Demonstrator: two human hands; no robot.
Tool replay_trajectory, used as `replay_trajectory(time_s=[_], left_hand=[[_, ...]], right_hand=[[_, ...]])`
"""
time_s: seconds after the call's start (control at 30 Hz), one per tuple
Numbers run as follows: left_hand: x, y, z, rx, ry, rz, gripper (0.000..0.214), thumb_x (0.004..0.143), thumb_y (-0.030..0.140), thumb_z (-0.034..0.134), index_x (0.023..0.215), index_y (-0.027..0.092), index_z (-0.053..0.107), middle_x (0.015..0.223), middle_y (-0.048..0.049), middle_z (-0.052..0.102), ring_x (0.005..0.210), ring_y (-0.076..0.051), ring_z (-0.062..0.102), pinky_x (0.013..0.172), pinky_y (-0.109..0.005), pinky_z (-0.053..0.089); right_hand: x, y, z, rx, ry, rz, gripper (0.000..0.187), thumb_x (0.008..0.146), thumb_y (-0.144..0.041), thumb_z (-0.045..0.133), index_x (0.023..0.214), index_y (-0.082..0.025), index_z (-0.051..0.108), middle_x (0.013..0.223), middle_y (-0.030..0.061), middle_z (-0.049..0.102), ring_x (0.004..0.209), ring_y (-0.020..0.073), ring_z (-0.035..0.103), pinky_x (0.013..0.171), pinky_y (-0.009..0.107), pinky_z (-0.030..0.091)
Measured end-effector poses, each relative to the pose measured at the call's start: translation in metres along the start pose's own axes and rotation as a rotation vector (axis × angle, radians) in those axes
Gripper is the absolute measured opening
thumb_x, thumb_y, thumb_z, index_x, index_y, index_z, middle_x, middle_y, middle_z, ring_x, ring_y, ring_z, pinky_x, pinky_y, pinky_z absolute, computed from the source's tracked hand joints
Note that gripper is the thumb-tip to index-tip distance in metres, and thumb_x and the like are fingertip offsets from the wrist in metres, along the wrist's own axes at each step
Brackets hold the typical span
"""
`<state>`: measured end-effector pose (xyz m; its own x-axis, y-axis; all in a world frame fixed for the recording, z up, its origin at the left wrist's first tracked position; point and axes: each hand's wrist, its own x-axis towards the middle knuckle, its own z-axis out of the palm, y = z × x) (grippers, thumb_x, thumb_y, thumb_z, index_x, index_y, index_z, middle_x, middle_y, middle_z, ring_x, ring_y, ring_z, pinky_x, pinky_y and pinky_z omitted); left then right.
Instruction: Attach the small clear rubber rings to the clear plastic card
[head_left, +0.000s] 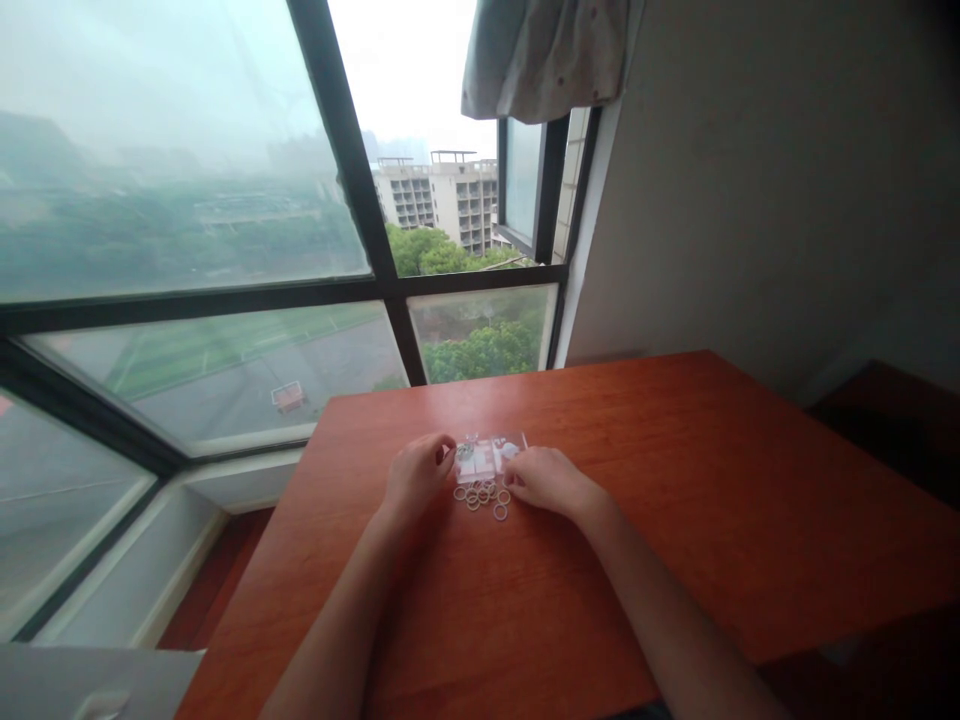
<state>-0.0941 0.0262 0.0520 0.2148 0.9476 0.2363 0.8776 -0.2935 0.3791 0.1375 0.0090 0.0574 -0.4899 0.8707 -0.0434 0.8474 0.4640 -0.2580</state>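
A small clear plastic box (491, 452) lies on the red-brown wooden table (675, 480). Several small pale rings (484, 496) are scattered on the table just in front of it. My left hand (416, 473) rests at the box's left edge with its fingers curled in a pinch. What the fingertips hold is too small to make out. My right hand (546, 479) lies at the box's right side, fingers bent down onto the table next to the rings.
A large window with dark frames (360, 200) runs behind the table's far left edge. A plain wall (750, 200) stands at the right, a curtain (544, 55) hangs above. A dark piece of furniture (892, 415) sits beyond the table's right edge.
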Motion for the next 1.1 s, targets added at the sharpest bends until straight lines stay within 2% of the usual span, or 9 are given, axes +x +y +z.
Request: replay_trajectory(time_s=[0.17, 0.3, 0.5, 0.67, 0.9, 1.1], left_hand=[[-0.002, -0.003, 0.001, -0.03, -0.029, 0.013, 0.024, 0.084, 0.033, 0.05, 0.085, 0.018, 0.069, 0.065, -0.001, 0.063, 0.056, -0.012, 0.05, 0.054, -0.023, 0.028], [-0.004, -0.001, -0.002, -0.043, -0.08, 0.055, 0.018, 0.081, 0.026, 0.051, 0.083, 0.019, 0.068, 0.065, -0.0006, 0.063, 0.056, -0.011, 0.05, 0.055, -0.022, 0.029], [-0.009, 0.009, -0.018, -0.024, -0.193, 0.118, 0.017, 0.081, 0.023, 0.052, 0.08, 0.019, 0.068, 0.065, 0.0001, 0.063, 0.055, -0.01, 0.049, 0.054, -0.021, 0.028], [-0.014, 0.012, -0.026, 0.044, -0.244, 0.125, 0.018, 0.08, 0.023, 0.051, 0.076, 0.019, 0.069, 0.064, 0.0, 0.063, 0.053, -0.009, 0.046, 0.052, -0.022, 0.025], [-0.017, 0.009, -0.026, 0.063, -0.339, 0.11, 0.018, 0.077, 0.02, 0.052, 0.075, 0.02, 0.069, 0.066, -0.001, 0.066, 0.054, -0.011, 0.05, 0.052, -0.022, 0.026], [-0.017, 0.01, -0.026, 0.074, -0.329, 0.098, 0.021, 0.078, 0.02, 0.049, 0.077, 0.021, 0.071, 0.069, -0.0022, 0.067, 0.054, -0.012, 0.05, 0.052, -0.023, 0.026]], right_hand=[[0.001, -0.002, 0.002, -0.07, -0.05, 0.016, 0.019, 0.082, -0.03, 0.056, 0.086, -0.025, 0.074, 0.089, 0.0072, 0.073, 0.08, 0.0223, 0.067, 0.065, 0.026, 0.041], [0.001, 0.0, 0.001, -0.046, -0.042, 0.002, 0.017, 0.08, -0.029, 0.058, 0.085, -0.025, 0.073, 0.086, 0.0046, 0.073, 0.08, 0.0191, 0.065, 0.064, 0.024, 0.038], [0.008, -0.005, -0.012, 0.147, 0.125, -0.052, 0.015, 0.079, -0.021, 0.06, 0.087, -0.023, 0.072, 0.079, 0.0, 0.071, 0.068, 0.0115, 0.059, 0.058, 0.021, 0.032], [0.032, -0.013, -0.015, 0.211, 0.215, -0.085, 0.015, 0.078, -0.019, 0.061, 0.087, -0.02, 0.073, 0.074, 0.0005, 0.069, 0.063, 0.0104, 0.056, 0.058, 0.021, 0.032], [0.065, -0.022, -0.008, 0.102, 0.138, -0.058, 0.021, 0.08, -0.024, 0.059, 0.095, -0.024, 0.074, 0.085, 0.0025, 0.072, 0.075, 0.0144, 0.062, 0.061, 0.022, 0.035], [0.06, -0.019, -0.002, 0.147, 0.184, -0.038, 0.02, 0.083, -0.026, 0.057, 0.093, -0.023, 0.074, 0.082, 0.0028, 0.072, 0.07, 0.0133, 0.06, 0.059, 0.022, 0.034]])
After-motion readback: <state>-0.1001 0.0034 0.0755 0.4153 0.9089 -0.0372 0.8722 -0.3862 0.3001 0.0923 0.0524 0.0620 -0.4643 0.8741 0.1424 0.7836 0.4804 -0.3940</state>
